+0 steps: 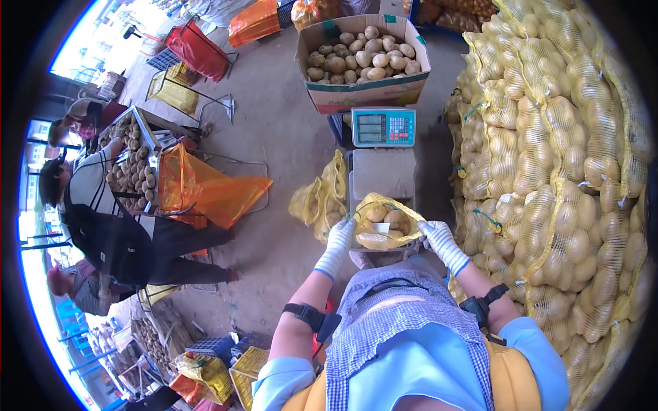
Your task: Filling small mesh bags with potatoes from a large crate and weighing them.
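A yellow mesh sack [378, 240] of potatoes [396, 219] rests on the platform of a bench scale [384, 172], its mouth spread wide. A small white label [381, 227] lies among the potatoes. My left hand [340, 241], in a striped knit glove, grips the left edge of the sack's mouth. On the opposite side my right hand [439, 239], gloved the same way, pinches the right edge. Beyond the platform stands the scale's teal display and keypad [384, 127].
A cardboard box [360, 95] heaped with potatoes stands behind the scale. Filled mesh sacks [534, 154] are stacked high at my right. More yellow sacks [324, 198] sit left of the scale. At left, people [118, 226] work by a sorting table with an orange bag [205, 185].
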The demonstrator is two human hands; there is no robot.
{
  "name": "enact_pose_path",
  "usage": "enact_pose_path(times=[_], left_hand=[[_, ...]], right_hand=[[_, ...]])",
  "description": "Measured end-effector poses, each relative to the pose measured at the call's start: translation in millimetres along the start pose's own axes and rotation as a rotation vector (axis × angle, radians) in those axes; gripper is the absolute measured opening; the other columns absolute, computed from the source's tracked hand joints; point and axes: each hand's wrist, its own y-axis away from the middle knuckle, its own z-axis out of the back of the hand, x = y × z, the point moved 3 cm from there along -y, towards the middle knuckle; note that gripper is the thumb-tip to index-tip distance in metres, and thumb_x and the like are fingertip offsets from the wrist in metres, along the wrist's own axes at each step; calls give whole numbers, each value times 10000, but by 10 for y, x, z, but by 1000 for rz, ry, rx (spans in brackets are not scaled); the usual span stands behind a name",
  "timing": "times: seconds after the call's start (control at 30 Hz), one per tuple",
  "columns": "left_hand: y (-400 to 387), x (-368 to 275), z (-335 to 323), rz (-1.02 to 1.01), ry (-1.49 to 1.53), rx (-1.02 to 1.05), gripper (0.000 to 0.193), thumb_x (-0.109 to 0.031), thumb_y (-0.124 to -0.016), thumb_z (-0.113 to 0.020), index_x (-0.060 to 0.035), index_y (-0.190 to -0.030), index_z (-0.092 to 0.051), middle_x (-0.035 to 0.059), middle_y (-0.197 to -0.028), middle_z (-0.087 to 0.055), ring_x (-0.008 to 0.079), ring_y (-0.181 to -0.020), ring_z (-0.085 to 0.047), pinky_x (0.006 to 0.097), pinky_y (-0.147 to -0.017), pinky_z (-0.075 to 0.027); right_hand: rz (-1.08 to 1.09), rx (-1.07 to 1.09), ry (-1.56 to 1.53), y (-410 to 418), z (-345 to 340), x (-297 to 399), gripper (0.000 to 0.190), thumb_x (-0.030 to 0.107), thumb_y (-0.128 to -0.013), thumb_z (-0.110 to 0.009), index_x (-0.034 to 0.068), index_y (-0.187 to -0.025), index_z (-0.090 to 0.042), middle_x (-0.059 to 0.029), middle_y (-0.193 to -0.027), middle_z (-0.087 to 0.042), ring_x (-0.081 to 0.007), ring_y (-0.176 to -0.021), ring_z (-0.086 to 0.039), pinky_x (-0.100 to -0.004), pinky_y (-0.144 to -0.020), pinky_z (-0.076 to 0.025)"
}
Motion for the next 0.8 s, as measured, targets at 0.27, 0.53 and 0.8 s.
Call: enact_pose_path(times=[0.27,0.53,0.8], left_hand=[[-401,52,52,80,-175,-99,445,-339,-930,-590,-1,-1220,-589,107,-968,-659,194,-772,-612,329,-631,-518],[257,-88,125,136,-30,-23,422,-327,-928,-597,2,-1193,-594,86,-957,-652,182,-810,-611,327,-699,-522],[1266,-337,67,51,290,107,392,-383,-892,-662,-36,-1066,-606,-24,-641,-520,69,-460,-419,250,-453,-377]], right_hand=[[105,-25,371,-495,-4,57,353,329,-914,-591,59,-691,-635,-28,-542,-563,-111,-431,-503,-290,-438,-406],[-29,90,-10,39,-4,133,327,305,-900,-601,84,-659,-589,3,-525,-516,-76,-374,-411,-241,-362,-307],[143,135,-73,887,129,464,413,354,-903,-600,84,-591,-569,21,-495,-498,-42,-426,-430,-214,-417,-325]])
